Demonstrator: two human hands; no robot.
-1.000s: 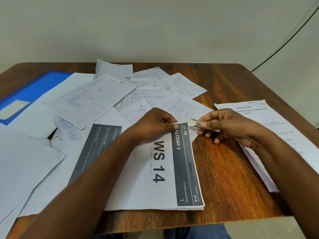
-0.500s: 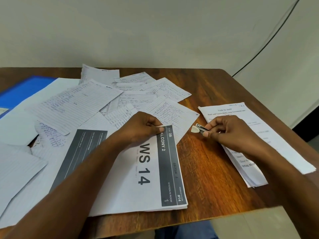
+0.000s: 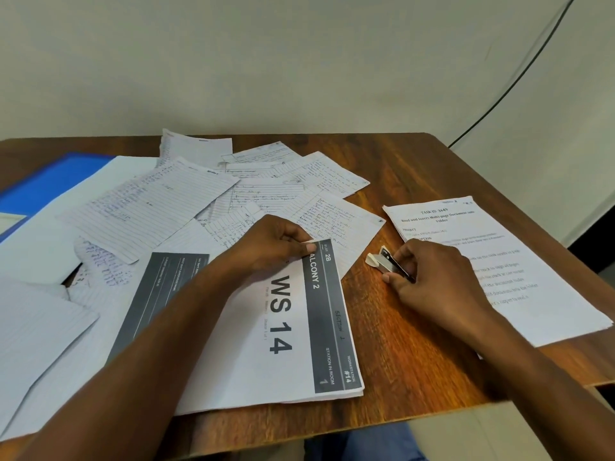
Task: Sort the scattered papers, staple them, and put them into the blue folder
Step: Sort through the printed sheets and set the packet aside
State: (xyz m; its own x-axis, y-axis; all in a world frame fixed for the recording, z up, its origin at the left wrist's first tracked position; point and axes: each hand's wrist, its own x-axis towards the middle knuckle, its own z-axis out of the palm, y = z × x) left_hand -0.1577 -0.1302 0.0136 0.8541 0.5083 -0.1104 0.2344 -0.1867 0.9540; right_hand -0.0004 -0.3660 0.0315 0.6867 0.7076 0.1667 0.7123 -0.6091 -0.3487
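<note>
My left hand (image 3: pixel 266 246) pinches the top corner of a printed stack reading "WS 14" (image 3: pixel 286 334) that lies on the wooden table (image 3: pixel 409 344). My right hand (image 3: pixel 432 277) grips a small white and black stapler (image 3: pixel 387 261) down on the bare wood just right of that stack. Several handwritten lined sheets (image 3: pixel 153 201) lie scattered behind my left hand. The blue folder (image 3: pixel 53 184) lies at the far left, partly under white paper.
A typed stack headed "TASK ID 3649" (image 3: pixel 492 261) lies at the right, partly under my right wrist. More blank and lined sheets (image 3: pixel 36 321) cover the left front. A black cable (image 3: pixel 519 71) runs down the wall behind.
My right hand has carried the stapler away from the WS 14 stack's top corner, to the right and down onto the table. My left hand has stayed on that corner.
</note>
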